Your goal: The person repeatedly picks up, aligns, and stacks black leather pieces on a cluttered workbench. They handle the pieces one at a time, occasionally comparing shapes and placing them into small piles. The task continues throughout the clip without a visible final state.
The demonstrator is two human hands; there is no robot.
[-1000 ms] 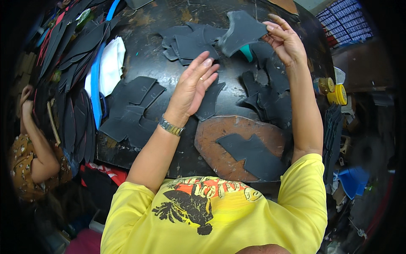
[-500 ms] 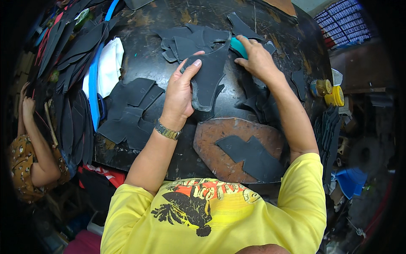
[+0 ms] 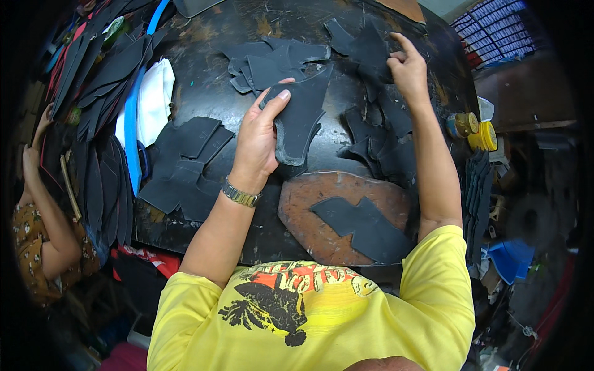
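My left hand (image 3: 255, 139) grips a small stack of black cut-out pieces (image 3: 303, 114), thumb on top and fingers underneath. Over the far right of the table, my right hand (image 3: 409, 73) has its index finger stretched out and the others partly bent; no object shows in it. Just left of those fingertips lies a pointed black piece (image 3: 369, 49), and I cannot tell whether they touch it. Beyond the held stack is a loose pile of similar pieces (image 3: 272, 60). More dark pieces (image 3: 383, 142) lie beside my right forearm.
A brown board (image 3: 297, 213) with one black piece (image 3: 362, 226) on it lies near me. Flat black pieces (image 3: 185, 161) are at left, beside white material (image 3: 154, 102) and a blue strip (image 3: 132, 136). Jars (image 3: 486, 136) stand at right. Another person's arm (image 3: 52, 210) shows far left.
My right hand has moved right and away from the held stack, and its fingers have loosened. The teal patch under it is out of sight; a black piece now shows there. My left hand keeps its grip.
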